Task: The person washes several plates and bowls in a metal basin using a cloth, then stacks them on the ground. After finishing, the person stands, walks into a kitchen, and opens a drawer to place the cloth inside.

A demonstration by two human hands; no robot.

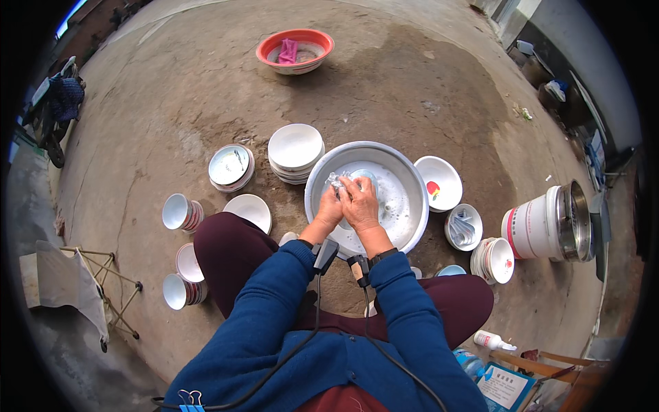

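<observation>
My left hand (330,207) is over a large grey metal basin (419,226) of foamy water, its fingers closed around a silvery, crinkled scrubber (337,179). Touching those fingertips is my right hand (360,202), with bent fingers. A pale blue round dish (371,178) shows just beyond the right fingers; whether they grip it is hidden. Left of the basin stands a stack of white bowls (295,147). To its right are a white bowl with a red fruit print (444,180) and a small bowl (476,216) holding several spoons (462,230).
Stacked bowls (176,212) and plates (231,166) sit to the left, near a folding stool (72,278). On the right are stacked dishes (499,261), a white bucket (533,226) with a steel pot (574,221), and a white bottle (489,340). A red-rimmed basin (322,38) lies ahead.
</observation>
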